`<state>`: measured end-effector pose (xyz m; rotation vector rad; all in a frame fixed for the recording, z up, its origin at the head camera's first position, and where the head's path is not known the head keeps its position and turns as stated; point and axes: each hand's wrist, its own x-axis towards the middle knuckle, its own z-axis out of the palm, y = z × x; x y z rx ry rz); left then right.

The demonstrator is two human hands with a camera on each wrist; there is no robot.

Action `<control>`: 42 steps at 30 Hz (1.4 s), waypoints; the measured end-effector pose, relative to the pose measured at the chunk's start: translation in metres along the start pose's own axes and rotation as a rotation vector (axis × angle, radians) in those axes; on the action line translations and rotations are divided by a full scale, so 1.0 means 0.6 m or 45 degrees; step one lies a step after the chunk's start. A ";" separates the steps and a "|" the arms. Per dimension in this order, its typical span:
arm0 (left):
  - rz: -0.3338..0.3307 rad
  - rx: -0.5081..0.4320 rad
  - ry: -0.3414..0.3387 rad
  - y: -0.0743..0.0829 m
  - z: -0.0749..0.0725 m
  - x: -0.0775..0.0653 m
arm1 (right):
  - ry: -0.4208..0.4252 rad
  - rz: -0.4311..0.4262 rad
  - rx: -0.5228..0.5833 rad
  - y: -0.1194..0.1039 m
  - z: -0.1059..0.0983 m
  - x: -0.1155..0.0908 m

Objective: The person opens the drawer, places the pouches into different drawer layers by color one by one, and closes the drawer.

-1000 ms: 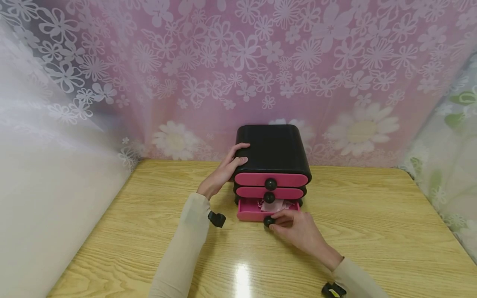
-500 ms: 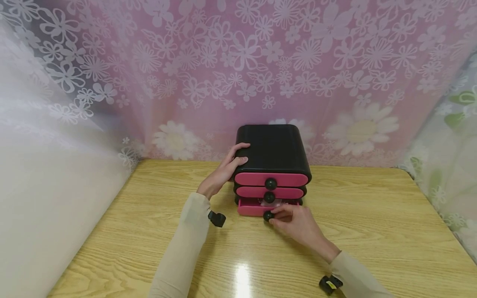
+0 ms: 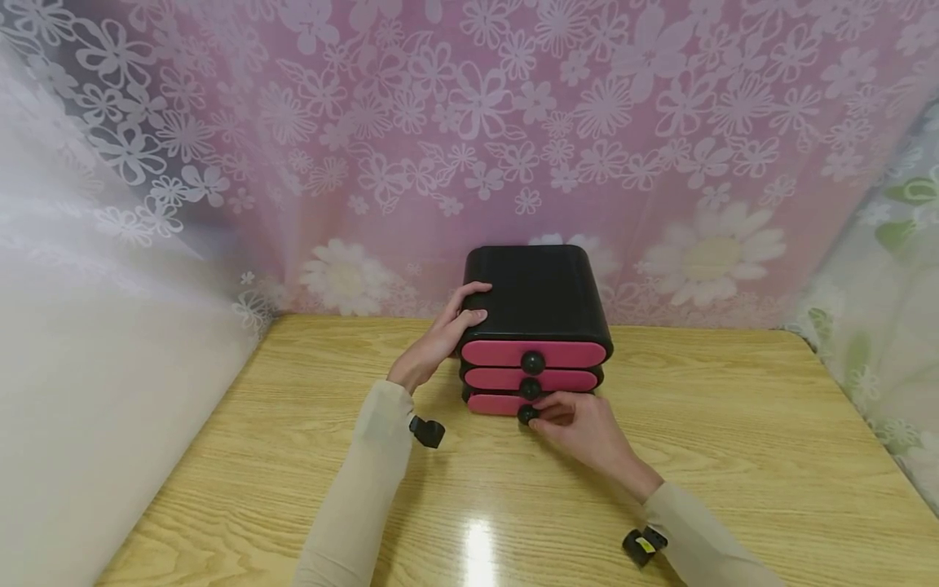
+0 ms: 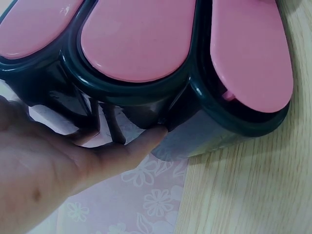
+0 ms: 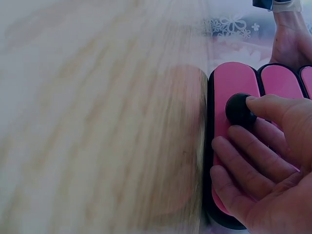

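A black drawer box (image 3: pixel 531 289) with pink drawer fronts, one above another, stands on the wooden table. My left hand (image 3: pixel 436 334) rests against the box's left side, fingertips on the edge of its top. Thumb and fingers of my right hand (image 3: pixel 590 436) pinch the round black knob (image 3: pixel 526 414) of the bottom drawer (image 3: pixel 491 404). In the left wrist view a narrow dark gap shows behind this drawer front (image 4: pixel 253 58), while the middle drawer front (image 4: pixel 139 39) sits flush. The right wrist view shows the thumb on the knob (image 5: pixel 240 109), other fingers along the pink front.
The wood-grain table (image 3: pixel 330 481) spreads around the box. Behind it hangs a pink curtain (image 3: pixel 411 155) with white flowers. Pale sheets hang at the left and right. A small black camera (image 3: pixel 427 432) is strapped at the left wrist.
The right hand has pushed the bottom drawer back into the box, nearly all the way. Pale pink contents seen inside earlier are now hidden. The left hand has stayed in place.
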<state>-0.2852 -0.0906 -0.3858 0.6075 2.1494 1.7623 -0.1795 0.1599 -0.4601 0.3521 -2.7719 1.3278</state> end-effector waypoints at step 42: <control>-0.066 0.042 0.006 -0.003 0.000 -0.037 | 0.112 -0.023 -0.193 0.021 -0.090 -0.051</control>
